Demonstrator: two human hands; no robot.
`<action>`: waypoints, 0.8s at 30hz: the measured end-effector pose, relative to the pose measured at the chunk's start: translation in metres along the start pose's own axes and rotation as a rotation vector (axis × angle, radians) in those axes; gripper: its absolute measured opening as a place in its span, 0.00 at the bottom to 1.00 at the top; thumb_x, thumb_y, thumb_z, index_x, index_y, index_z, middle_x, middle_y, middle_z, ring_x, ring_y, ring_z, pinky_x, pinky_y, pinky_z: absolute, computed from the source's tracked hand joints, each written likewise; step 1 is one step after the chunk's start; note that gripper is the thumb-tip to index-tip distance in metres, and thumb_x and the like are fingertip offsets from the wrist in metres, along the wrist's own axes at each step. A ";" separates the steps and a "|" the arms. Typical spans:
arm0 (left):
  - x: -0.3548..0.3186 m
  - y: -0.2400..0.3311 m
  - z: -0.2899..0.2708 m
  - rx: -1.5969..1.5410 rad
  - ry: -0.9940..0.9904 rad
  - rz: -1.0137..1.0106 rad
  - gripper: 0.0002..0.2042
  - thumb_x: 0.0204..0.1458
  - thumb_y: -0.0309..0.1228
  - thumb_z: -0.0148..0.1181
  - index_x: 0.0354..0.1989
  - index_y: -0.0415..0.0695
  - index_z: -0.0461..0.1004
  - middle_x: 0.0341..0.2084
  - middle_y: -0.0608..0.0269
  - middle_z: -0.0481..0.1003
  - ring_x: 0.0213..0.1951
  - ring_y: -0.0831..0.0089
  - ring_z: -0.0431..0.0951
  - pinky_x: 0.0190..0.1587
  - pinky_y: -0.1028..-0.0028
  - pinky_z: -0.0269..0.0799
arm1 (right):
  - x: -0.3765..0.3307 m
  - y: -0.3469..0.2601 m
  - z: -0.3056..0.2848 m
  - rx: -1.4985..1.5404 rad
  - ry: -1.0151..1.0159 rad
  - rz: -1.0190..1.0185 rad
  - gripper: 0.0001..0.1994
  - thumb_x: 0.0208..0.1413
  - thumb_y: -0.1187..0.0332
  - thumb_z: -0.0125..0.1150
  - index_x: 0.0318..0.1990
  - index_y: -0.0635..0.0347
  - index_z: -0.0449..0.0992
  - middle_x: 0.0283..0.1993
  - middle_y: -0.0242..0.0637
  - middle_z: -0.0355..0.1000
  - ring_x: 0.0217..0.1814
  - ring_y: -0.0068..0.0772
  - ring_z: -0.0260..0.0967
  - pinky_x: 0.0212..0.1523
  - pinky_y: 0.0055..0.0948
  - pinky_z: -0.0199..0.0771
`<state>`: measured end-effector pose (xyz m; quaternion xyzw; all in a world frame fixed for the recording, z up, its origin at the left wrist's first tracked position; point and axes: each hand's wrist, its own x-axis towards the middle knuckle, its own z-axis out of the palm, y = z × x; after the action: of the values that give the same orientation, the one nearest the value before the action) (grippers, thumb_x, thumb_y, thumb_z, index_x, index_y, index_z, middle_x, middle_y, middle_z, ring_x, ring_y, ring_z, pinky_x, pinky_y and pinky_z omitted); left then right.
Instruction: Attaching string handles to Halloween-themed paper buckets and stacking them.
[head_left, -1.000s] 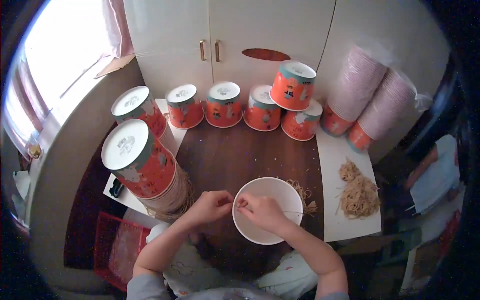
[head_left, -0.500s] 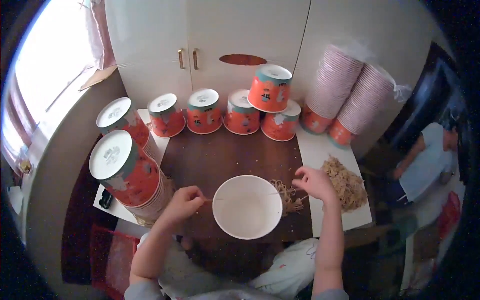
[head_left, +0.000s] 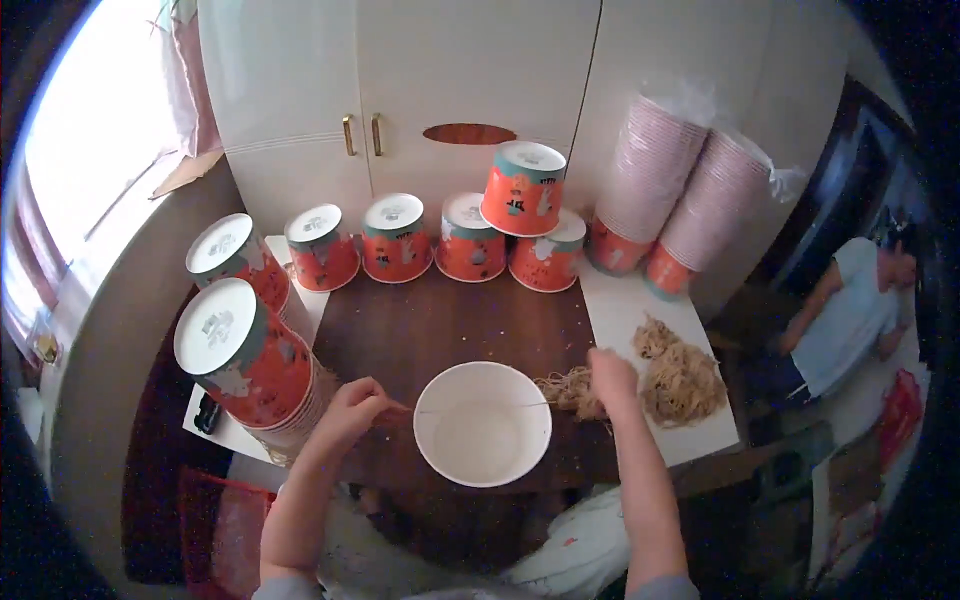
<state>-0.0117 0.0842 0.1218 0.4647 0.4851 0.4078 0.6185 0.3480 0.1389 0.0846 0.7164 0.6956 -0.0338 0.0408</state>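
In the head view, the left hand (head_left: 355,412) has its thumb and fingers pinched together at the left end of a thin strand (head_left: 480,408), just beside the left rim of a white bucket (head_left: 437,450). The bucket stands upright, mouth up, between the 2 hands on the brown worktop (head_left: 450,325), and the strand crosses its mouth. The right hand (head_left: 612,382), well to the right of the bucket, has its fingers curled and mostly hidden, so what it grips cannot be told. Just left of and below the right hand lies a tangle of tan cord (head_left: 568,392); near its right side is a larger tan heap (head_left: 688,385).

Beyond both hands is a row of 4 upside-down orange buckets (head_left: 397,255), with 1 more bucket (head_left: 520,200) on top at its right end. To the left of the left hand stand 2 bucket stacks (head_left: 262,375); far beyond the right hand lean 2 plastic-wrapped stacks (head_left: 655,165). A red basket (head_left: 228,530) is below and left of the left hand.
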 end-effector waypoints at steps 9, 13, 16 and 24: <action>-0.001 0.003 0.002 0.037 0.000 -0.010 0.05 0.46 0.27 0.46 0.22 0.40 0.63 0.27 0.55 0.74 0.29 0.73 0.74 0.29 0.79 0.68 | -0.011 0.019 -0.045 0.166 0.510 0.224 0.11 0.43 0.72 0.52 0.38 0.55 0.68 0.40 0.40 0.65 0.41 0.47 0.65 0.37 0.42 0.66; -0.003 0.006 -0.001 0.125 0.000 0.047 0.04 0.47 0.27 0.46 0.22 0.41 0.63 0.30 0.57 0.74 0.31 0.76 0.72 0.29 0.80 0.66 | -0.026 0.008 -0.054 0.108 0.280 0.098 0.15 0.44 0.66 0.55 0.42 0.55 0.66 0.42 0.39 0.66 0.43 0.45 0.65 0.40 0.42 0.65; -0.006 0.016 0.004 0.032 0.022 0.132 0.04 0.47 0.26 0.44 0.23 0.42 0.62 0.34 0.57 0.73 0.35 0.75 0.71 0.36 0.78 0.65 | -0.027 -0.007 -0.061 0.166 0.360 -0.004 0.16 0.44 0.61 0.56 0.41 0.56 0.68 0.40 0.39 0.68 0.42 0.42 0.66 0.40 0.42 0.63; -0.007 0.013 0.003 -0.432 -0.204 0.269 0.02 0.49 0.24 0.41 0.28 0.44 0.61 0.29 0.57 0.72 0.35 0.69 0.72 0.43 0.71 0.64 | -0.074 -0.115 -0.085 0.803 -0.254 -0.557 0.09 0.49 0.67 0.53 0.34 0.63 0.71 0.31 0.39 0.70 0.31 0.26 0.69 0.31 0.25 0.67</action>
<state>-0.0109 0.0805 0.1360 0.4210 0.2558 0.5314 0.6892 0.2301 0.0775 0.1757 0.4529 0.7821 -0.3953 -0.1643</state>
